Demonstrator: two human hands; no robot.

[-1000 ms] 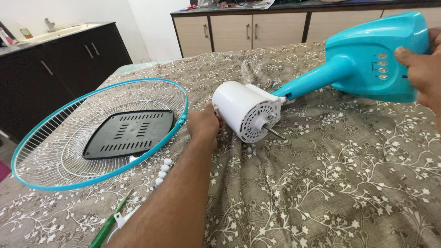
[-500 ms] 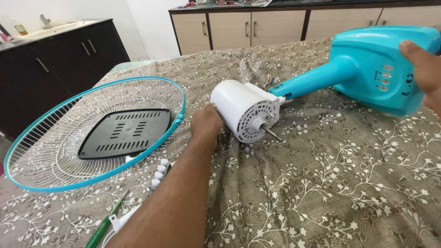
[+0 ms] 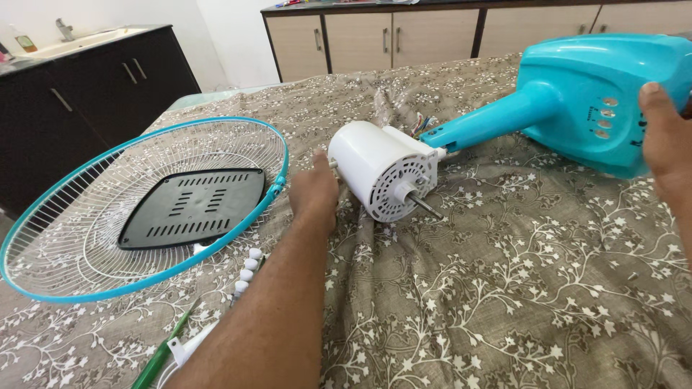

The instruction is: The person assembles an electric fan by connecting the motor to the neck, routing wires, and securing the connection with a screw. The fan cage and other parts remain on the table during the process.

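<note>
On the bed: a brown cover [image 3: 504, 288] printed with white flowering twigs carries all the fan parts.
Left hand: the left hand [image 3: 315, 189] lies knuckles up just beside the rear of the white motor housing [image 3: 378, 169], fingertips at its back edge; the fingers are loosely curled together, and whether they pinch anything there I cannot tell.
Right hand: the right hand [image 3: 667, 140] grips the far end of the turquoise fan base [image 3: 591, 94] at the right edge of the view, thumb laid over the top face near the row of round buttons [image 3: 604, 117].
Motor: the housing lies on its side near the middle of the bed, its metal shaft [image 3: 425, 207] pointing toward the viewer and to the right.
Neck: the base's tapering neck meets the housing at its upper right, where a few coloured wires [image 3: 422, 126] show.
Grille: a white wire fan guard [image 3: 144, 209] with a turquoise rim lies to the left, tilted, with a black slotted plate [image 3: 193, 207] resting inside it.
Near edge: a strip of white knobs [image 3: 247, 272] and a green-handled tool [image 3: 162, 360] lie by the forearm.
Background: a dark cabinet [image 3: 79, 108] stands at left, beige cupboards [image 3: 389, 36] behind.
</note>
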